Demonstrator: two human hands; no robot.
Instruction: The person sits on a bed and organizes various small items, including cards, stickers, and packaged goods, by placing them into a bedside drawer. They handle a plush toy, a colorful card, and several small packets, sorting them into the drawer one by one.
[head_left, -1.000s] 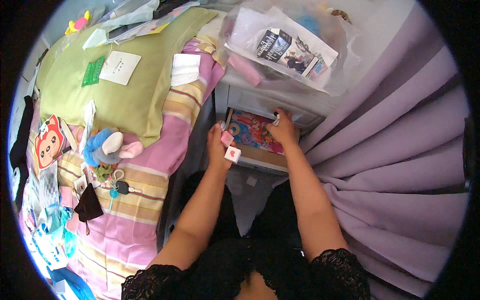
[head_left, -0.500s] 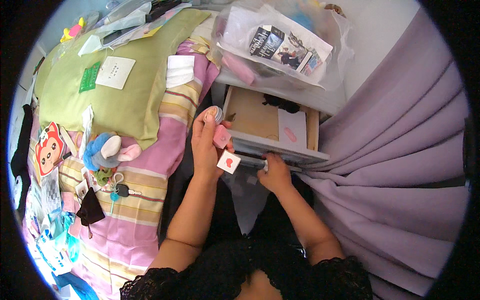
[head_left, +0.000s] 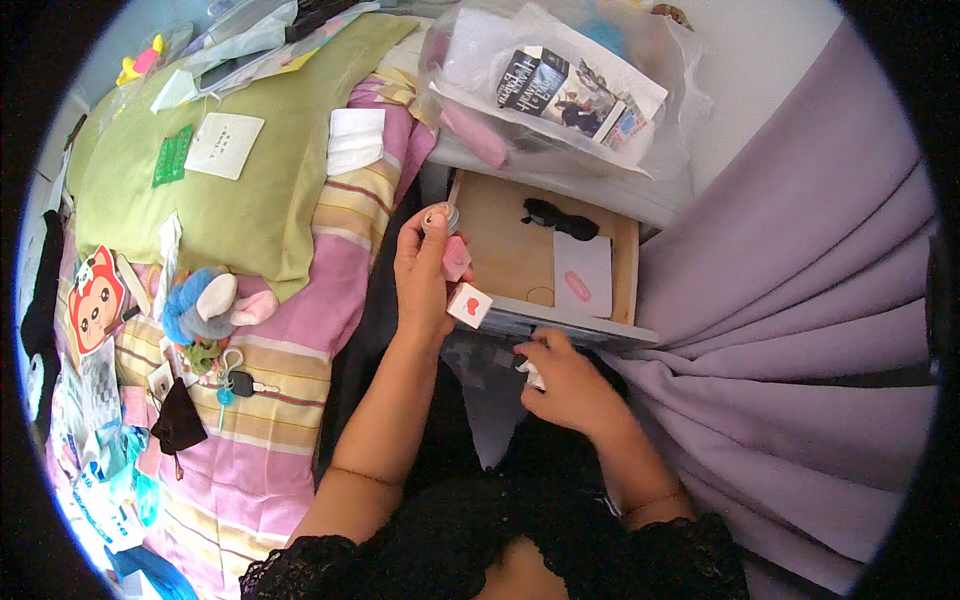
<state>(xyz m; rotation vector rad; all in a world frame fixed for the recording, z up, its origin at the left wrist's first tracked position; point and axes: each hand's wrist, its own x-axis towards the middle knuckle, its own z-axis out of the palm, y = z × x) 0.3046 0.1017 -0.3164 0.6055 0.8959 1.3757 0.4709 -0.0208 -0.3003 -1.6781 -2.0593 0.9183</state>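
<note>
White cube-shaped box with a red heart on its face (head_left: pixel 469 306): held in the left hand (head_left: pixel 420 275), at the heel-side of the palm, over the front edge of the open drawer as seen from above. Grip of the left hand: closed, grasping three items together. Next in line within that grip: small pink box (head_left: pixel 456 259), just above the white box. Uppermost, under the thumb: small round container with a pale rim (head_left: pixel 440 217).

Right hand (head_left: pixel 572 385): positioned below the drawer front, fingers bent, grasping a small white item (head_left: pixel 531 374), partly hidden by the fingers; kind of item not identifiable. Contact between fingertips and drawer front: cannot tell.

Open drawer with a pale wooden interior (head_left: pixel 490 230): pulled out from the white bedside cabinet (head_left: pixel 670 195). Contents noted: black elongated object resembling sunglasses (head_left: pixel 575 228), touching the top of a white rectangular sheet (head_left: pixel 595 258); pink oval piece (head_left: pixel 577 286) on that sheet; thin round loop (head_left: pixel 540 295) near the drawer front.

On the cabinet: translucent plastic bag (head_left: pixel 680 60). To the left: bed with a pink and yellow striped cover (head_left: pixel 340 240), bearing a green fabric pillow (head_left: pixel 285 120). To the right: draped mauve curtain (head_left: pixel 760 230).
</note>
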